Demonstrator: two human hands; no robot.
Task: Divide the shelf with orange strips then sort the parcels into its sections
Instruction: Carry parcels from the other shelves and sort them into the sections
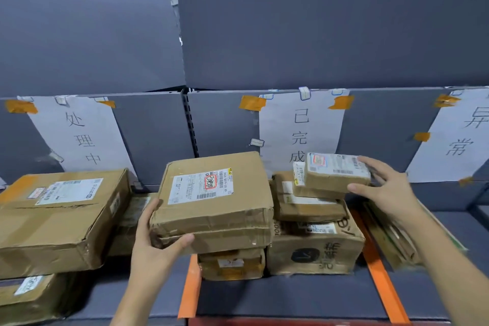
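Parcels across shelf (304,296): big carton (60,217) far left section. Left hand (156,243) grips flat box (211,201) by its near-left corner, over left orange strip (189,288). Middle section holds stacked cartons (315,249). Right hand (383,188) clasps small labelled box (337,172) atop that stack; right orange strip (381,272) just beside.
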